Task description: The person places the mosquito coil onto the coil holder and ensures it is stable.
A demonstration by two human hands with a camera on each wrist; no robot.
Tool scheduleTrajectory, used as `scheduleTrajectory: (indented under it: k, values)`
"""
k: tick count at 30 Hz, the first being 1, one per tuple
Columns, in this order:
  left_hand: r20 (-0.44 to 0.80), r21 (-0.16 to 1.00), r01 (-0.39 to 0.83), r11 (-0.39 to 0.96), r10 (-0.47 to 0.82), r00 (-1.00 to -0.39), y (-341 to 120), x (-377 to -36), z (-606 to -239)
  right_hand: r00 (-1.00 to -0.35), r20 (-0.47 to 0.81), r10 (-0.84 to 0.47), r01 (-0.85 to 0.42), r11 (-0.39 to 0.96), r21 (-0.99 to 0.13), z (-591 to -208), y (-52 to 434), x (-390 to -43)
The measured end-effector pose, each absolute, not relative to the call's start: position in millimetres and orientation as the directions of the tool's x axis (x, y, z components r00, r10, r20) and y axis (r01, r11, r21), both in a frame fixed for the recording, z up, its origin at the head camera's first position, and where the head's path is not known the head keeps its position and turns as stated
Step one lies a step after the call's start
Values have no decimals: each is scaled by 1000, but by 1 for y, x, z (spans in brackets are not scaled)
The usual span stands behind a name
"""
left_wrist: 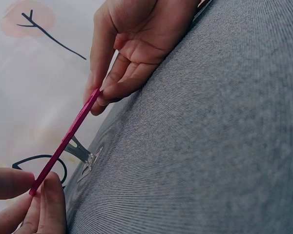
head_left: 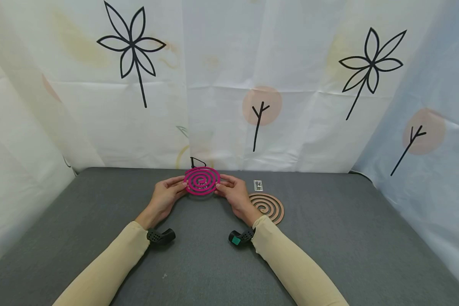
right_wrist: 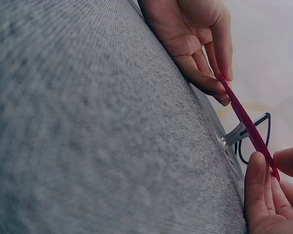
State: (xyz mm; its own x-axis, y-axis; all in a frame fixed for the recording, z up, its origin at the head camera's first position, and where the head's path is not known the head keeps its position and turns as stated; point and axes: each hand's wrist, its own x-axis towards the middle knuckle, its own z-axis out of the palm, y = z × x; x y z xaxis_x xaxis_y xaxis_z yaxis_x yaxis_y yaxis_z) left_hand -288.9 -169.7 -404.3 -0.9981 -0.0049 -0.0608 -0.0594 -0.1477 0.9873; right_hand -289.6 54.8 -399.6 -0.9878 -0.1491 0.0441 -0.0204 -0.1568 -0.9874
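Pink coil (head_left: 202,180) pinched at opposite rims, left hand (head_left: 167,195) and right hand (head_left: 235,195) both clamped on it, tilted above metal stand (left_wrist: 83,152) on bench (head_left: 329,238). Brittle, likely; risk of snapping if squeezed or pressed off-centre onto prong.

Bright, even, diffuse light fills all three views, with only faint soft shadows under the hands and no glare on the matte grey fabric tabletop (head_left: 329,238). The head view is sharp but bends straight lines outward near its edges. In both wrist views the nearest grey fabric is blurred and the pale patterned backdrop curtain (left_wrist: 24,97) is washed out and soft.
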Motion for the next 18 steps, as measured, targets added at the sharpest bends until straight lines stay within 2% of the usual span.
scheduleTrajectory:
  k: [18]
  values:
    - [-50, 983, -53, -175, 23, -998, -171, -285, -403, -986, 38, -161, -16, -139, -990, -400, 56, -290]
